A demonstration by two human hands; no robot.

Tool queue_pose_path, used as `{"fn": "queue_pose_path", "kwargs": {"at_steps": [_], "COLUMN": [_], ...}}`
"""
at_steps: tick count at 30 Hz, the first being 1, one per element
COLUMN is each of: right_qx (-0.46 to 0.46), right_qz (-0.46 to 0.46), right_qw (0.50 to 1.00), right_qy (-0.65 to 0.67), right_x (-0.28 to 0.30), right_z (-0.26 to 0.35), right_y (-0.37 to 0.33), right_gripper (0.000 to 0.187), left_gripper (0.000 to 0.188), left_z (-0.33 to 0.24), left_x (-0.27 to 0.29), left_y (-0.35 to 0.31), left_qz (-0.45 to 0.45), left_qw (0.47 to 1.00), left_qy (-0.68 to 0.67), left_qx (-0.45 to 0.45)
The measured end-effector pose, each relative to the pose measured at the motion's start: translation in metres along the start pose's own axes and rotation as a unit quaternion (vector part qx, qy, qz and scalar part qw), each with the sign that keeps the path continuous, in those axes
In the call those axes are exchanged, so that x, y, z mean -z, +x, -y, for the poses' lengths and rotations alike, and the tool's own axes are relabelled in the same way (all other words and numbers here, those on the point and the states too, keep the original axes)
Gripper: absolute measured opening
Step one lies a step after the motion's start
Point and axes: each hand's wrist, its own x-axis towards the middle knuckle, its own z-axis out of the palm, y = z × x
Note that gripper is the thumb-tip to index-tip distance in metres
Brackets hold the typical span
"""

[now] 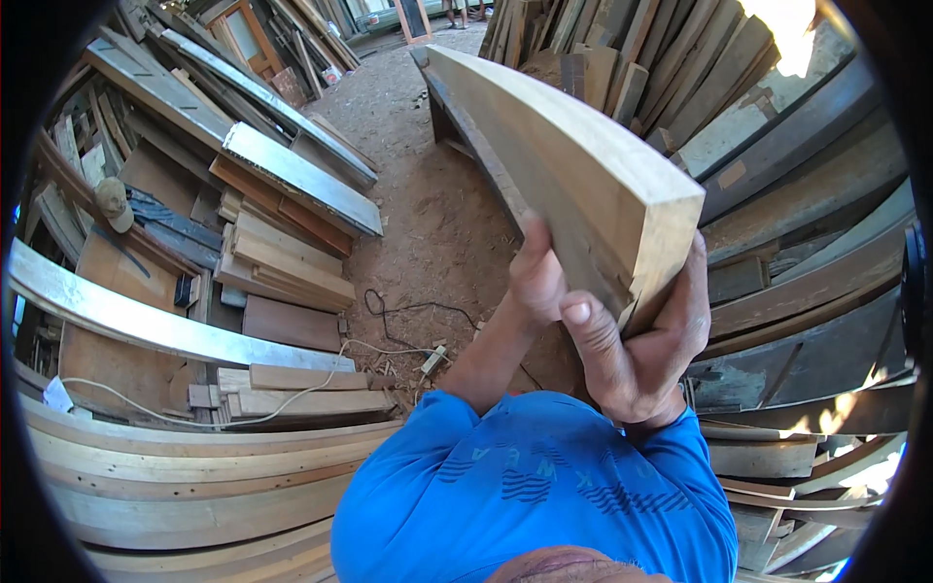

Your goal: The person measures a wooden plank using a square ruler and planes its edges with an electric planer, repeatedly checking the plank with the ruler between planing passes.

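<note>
A long, thick, pale wooden beam (573, 146) stretches away from me, its squared near end raised close to my chest. My right hand (646, 345) is closed round that near end, the thumb on the left face and the fingers up the right side. Against the lower left side of the beam, my left hand (539, 277) is curled with its thumb up; part of its fingers is hidden. Below the beam's far part runs a dark, long-edged wooden piece (457, 136), and whether the two touch I cannot tell.
Stacked planks (282, 257) fill the left side. More boards (671, 58) lean at the far right, and long dark beams (807, 233) lie at my right. A cord with a small socket block (433, 361) crosses the shaving-strewn dirt floor (408, 253).
</note>
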Motion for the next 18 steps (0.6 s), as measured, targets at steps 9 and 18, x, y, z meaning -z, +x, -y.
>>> {"fn": "queue_pose_path", "kwargs": {"at_steps": [9, 18], "right_qx": [-0.035, -0.314], "right_qz": [-0.074, 0.056], "right_qw": [0.992, 0.933], "right_qy": [0.092, 0.164], "right_x": [0.017, 0.029], "right_z": [-0.001, -0.099], "right_y": [0.002, -0.034], "right_gripper": [0.074, 0.050], "left_gripper": [0.066, 0.070], "left_z": [-0.011, -0.007], "left_x": [-0.021, -0.010], "left_y": [0.006, -0.008], "left_qz": [-0.025, -0.021], "left_qw": [0.968, 0.982], "left_qy": [-0.251, -0.188], "left_qx": [-0.015, 0.026]}}
